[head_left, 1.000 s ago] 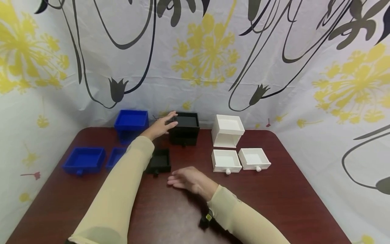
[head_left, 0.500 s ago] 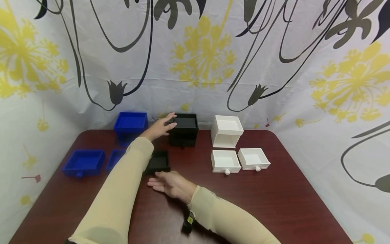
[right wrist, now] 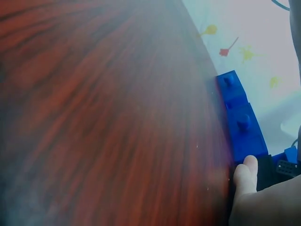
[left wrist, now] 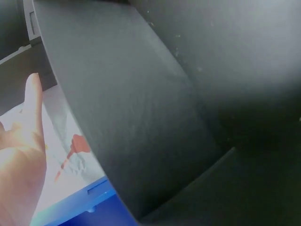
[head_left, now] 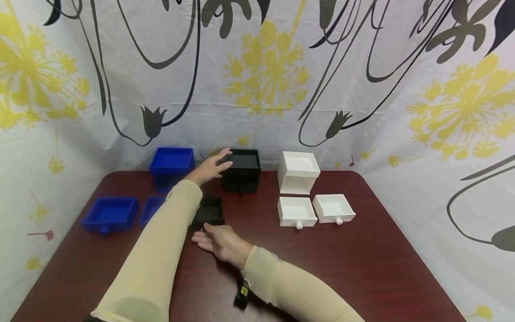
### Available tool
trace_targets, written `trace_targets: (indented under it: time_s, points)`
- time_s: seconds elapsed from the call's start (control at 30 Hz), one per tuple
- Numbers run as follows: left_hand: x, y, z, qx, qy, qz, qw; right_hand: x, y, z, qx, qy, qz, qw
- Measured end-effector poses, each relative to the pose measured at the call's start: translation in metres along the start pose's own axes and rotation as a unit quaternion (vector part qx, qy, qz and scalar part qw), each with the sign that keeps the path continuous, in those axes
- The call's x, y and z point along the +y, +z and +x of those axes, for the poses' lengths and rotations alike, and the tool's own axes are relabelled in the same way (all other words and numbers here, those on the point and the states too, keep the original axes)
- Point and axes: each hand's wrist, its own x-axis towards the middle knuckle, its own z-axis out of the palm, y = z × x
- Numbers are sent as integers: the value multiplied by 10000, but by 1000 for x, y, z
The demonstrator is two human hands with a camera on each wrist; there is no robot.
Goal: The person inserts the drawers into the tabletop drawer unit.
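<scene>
My left hand (head_left: 211, 169) rests at the left side of the black cabinet (head_left: 244, 159), fingers spread along its upper edge. In the left wrist view, the cabinet's dark panel (left wrist: 127, 99) fills the frame beside the hand (left wrist: 21, 160). My right hand (head_left: 221, 242) lies low over the table, at the front of a loose black drawer (head_left: 211, 211). Its thumb is raised and its fingers reach out relaxed around where the drawer's knob sits; the hand hides the knob. In the right wrist view, two fingertips (right wrist: 250, 162) show by the drawer.
A blue cabinet (head_left: 172, 157) stands at the back left, with a larger blue drawer (head_left: 110, 212) and another blue drawer (head_left: 150, 208), partly behind the left sleeve, before it. To the right stands a white cabinet (head_left: 299, 163) with two white drawers (head_left: 297, 209) in front.
My right hand has moved left across the table to the front of the black drawer, its palm turning upward. The left hand has stayed at the black cabinet.
</scene>
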Motion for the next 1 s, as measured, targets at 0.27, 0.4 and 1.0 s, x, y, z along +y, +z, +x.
trace_targets:
  time_s: [0.27,0.4,1.0]
  points:
    - [5,1,-2,0,3,-2,10000,-2,-12,-9,82,-224,-127,9996]
    - [5,-2,-1,-88,-86,-45,9999,-2,-17,-15,38,-252,-290,9993]
    - [10,-8,0,-90,-193,432,9988,-2,-39,-33,238,-469,-346,9980]
